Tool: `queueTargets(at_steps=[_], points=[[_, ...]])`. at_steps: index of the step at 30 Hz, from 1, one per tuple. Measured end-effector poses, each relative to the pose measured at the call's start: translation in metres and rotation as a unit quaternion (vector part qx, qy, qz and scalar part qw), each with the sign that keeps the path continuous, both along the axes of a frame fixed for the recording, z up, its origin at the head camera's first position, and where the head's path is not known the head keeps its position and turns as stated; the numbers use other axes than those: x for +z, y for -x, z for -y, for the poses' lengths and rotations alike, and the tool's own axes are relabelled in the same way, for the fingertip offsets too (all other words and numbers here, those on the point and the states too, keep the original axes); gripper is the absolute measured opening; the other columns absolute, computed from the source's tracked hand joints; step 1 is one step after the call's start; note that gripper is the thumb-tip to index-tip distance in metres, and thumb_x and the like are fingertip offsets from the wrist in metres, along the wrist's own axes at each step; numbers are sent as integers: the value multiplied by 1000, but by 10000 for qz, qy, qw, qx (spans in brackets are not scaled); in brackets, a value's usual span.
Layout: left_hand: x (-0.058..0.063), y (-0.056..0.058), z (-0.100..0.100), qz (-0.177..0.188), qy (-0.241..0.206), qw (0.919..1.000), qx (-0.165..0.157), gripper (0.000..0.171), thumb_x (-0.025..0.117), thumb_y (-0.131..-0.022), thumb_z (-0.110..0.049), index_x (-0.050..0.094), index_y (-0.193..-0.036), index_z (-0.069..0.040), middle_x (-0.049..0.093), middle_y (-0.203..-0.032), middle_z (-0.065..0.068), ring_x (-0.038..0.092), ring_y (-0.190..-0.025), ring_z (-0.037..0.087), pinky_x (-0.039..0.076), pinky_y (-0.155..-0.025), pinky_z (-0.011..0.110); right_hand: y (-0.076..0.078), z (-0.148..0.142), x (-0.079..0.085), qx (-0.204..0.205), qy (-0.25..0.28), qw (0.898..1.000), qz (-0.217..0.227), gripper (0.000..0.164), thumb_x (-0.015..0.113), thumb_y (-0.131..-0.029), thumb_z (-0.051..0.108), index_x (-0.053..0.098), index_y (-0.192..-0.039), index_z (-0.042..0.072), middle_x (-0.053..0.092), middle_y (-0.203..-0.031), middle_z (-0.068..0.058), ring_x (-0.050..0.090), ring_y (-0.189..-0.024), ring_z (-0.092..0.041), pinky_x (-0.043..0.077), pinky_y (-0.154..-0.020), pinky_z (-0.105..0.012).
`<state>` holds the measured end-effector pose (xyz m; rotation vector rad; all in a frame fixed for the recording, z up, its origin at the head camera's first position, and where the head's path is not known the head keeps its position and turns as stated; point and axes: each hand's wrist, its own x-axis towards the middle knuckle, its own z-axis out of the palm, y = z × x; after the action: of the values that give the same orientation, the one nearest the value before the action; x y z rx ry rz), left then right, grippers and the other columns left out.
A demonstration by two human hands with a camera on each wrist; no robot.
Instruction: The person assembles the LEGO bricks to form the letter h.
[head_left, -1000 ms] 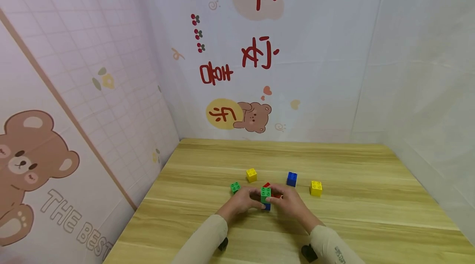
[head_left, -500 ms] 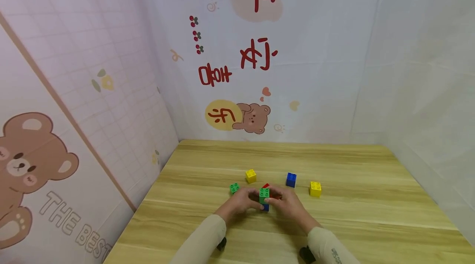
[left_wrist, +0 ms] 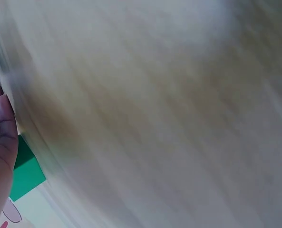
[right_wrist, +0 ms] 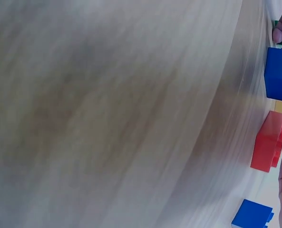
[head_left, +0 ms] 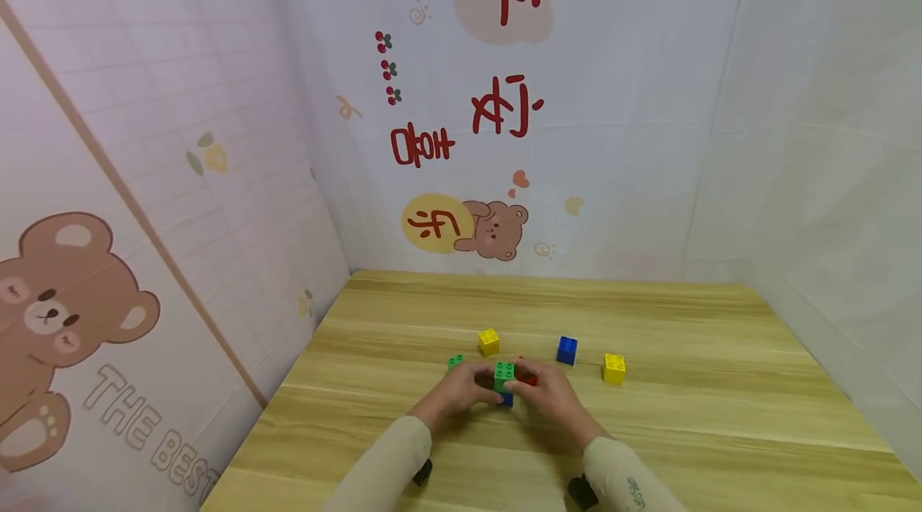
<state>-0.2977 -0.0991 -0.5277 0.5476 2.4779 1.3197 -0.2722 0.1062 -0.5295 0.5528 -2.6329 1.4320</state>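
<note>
Green blk (head_left: 503,370) on blue blk (head_left: 507,399) in pinch btwn hands (head_left: 459,389) (head_left: 549,392), red blk (right_wrist: 268,141), 2nd green blk (head_left: 455,362) partly behind

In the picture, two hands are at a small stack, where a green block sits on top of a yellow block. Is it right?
Not quite: in the head view, the green block sits on top of a blue block, not a yellow one. The rest is right.

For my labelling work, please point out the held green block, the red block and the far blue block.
Held green block (head_left: 503,376): head view, beside its near studs.
Red block (right_wrist: 267,142): right wrist view, smooth side.
Far blue block (head_left: 567,353): head view, front face.
</note>
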Motion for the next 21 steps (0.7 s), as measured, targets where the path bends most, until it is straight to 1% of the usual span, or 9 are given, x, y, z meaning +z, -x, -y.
queueTargets(at_steps=[4, 9, 13, 17, 19, 21], points=[[-1, -1, 3, -111, 27, 9999, 27, 29, 79, -86, -15, 72, -114, -18, 70, -106, -10, 64, -102, 10, 49, -95, 37, -1, 6, 0, -140, 29, 9998, -103, 38, 74, -91, 25, 69, -120, 2, 72, -107, -9, 68, -97, -28, 55, -82, -37], [-2, -3, 3, -240, 12, 9997, 90, 30, 78, -87, -17, 71, -117, -18, 70, -108, -9, 64, -104, 12, 49, -95, 38, -3, 8, 1, -246, -8, 9996, -114, 44, 74, -91, 24, 66, -125, -1, 71, -111, -14, 67, -101, -32, 54, -85, -46], [-3, -5, 2, -295, -107, 9994, 127, 31, 78, -87, -15, 71, -118, -16, 70, -108, -6, 65, -103, 14, 50, -94, 39, -5, 5, 3, -330, -190, 9993, 53, 51, 74, -91, 28, 62, -131, 0, 68, -118, -16, 64, -106, -33, 51, -89, -50], [-3, -6, 0, -249, -217, 9993, 158, 34, 78, -87, -13, 69, -119, -10, 70, -107, -1, 65, -100, 18, 52, -92, 40, -5, 0, 5, -497, -247, 9982, 236, 54, 75, -90, 32, 61, -133, 2, 67, -121, -13, 62, -108, -30, 50, -92, -49], [-2, -6, 0, -189, -130, 9995, 229, 41, 79, -86, -17, 66, -123, -7, 69, -108, 2, 64, -101, 20, 52, -92, 41, -4, -3, 7, -621, -222, 9973, 330, 54, 75, -89, 33, 62, -133, 5, 67, -122, -11, 62, -109, -29, 51, -92, -48], [1, -7, 0, -134, -37, 9995, 297, 51, 80, -86, -23, 61, -130, -4, 67, -113, 5, 63, -104, 23, 51, -93, 44, -4, -7, 10, -756, -123, 9959, 482, 53, 75, -90, 34, 62, -134, 8, 67, -123, -9, 62, -110, -29, 51, -92, -47]])
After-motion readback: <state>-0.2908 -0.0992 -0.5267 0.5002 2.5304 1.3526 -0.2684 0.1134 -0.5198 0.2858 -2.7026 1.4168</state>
